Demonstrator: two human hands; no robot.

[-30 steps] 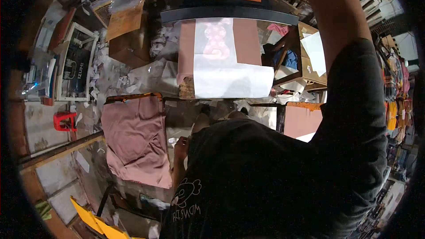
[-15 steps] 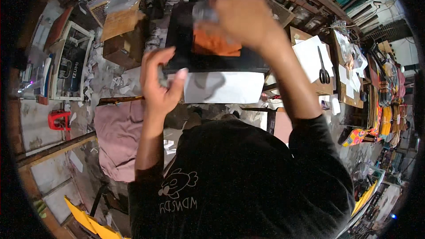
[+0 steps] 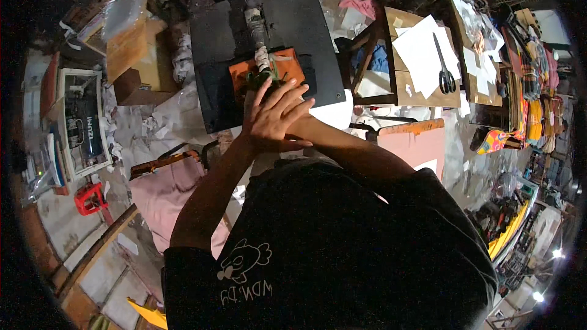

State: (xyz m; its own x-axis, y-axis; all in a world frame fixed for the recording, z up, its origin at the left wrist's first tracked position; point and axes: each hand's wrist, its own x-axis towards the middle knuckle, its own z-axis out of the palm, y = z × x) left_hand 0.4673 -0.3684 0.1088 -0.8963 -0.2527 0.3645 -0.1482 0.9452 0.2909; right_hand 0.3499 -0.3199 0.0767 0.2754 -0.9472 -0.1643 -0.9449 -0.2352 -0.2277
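A black heat press (image 3: 214, 49) stands in front of me, with an orange pad (image 3: 287, 61) on top of it. Its tape-wrapped handle (image 3: 255, 21) runs down toward my hands. My left hand (image 3: 275, 116) lies flat over my right hand (image 3: 304, 123) with its fingers spread, both at the press's near edge by the lower end of the handle. The left hand covers most of the right one, which seems to grip the handle's end. A white sheet (image 3: 333, 113) shows just under the plate.
A pink cloth (image 3: 174, 198) hangs on a stand at my lower left. Cardboard boxes (image 3: 131, 55) sit left of the press. A wooden table (image 3: 422, 95) at right carries white papers and scissors (image 3: 445, 73). A pink board (image 3: 416, 143) leans nearby.
The press was open with its pink and white sheets showing. My right hand pulled the handle down, my left hand came up from below, and both now rest stacked on the shut press.
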